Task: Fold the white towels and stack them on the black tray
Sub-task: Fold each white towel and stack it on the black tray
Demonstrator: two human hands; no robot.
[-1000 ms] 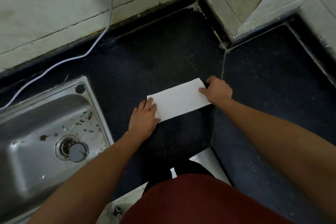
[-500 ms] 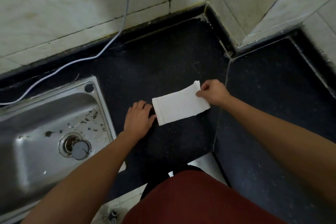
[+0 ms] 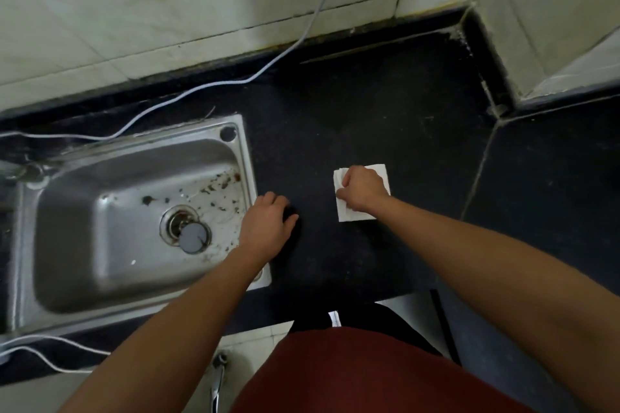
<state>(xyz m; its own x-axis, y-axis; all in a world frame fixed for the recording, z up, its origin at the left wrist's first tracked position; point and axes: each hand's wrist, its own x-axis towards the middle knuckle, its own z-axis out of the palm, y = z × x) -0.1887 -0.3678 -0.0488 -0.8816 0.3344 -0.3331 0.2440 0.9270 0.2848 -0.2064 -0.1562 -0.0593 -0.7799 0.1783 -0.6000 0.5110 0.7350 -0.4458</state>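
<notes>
Folded towel on a black counter, the right hand on top of it.

A pale tiled wall (image 3: 167, 10) backs the black counter (image 3: 369, 111), which turns a corner at the right. A steel sink (image 3: 246, 157) is set into the counter at the left, its basin flecked with dirt. Red clothing (image 3: 352, 372) fills the bottom edge. A white cable (image 3: 248, 79) runs down the wall and along the counter behind the sink. The left hand (image 3: 268, 228) lies palm down on the counter just beside the sink's right rim, fingers relaxed, holding nothing. The right hand (image 3: 364, 189) rests on the towel (image 3: 382, 173), fingers curled onto its left edge and gripping it. The towel is a small folded white rectangle, flat on the counter, apart from the left hand. A grey plug (image 3: 193, 242) sits at the drain.
</notes>
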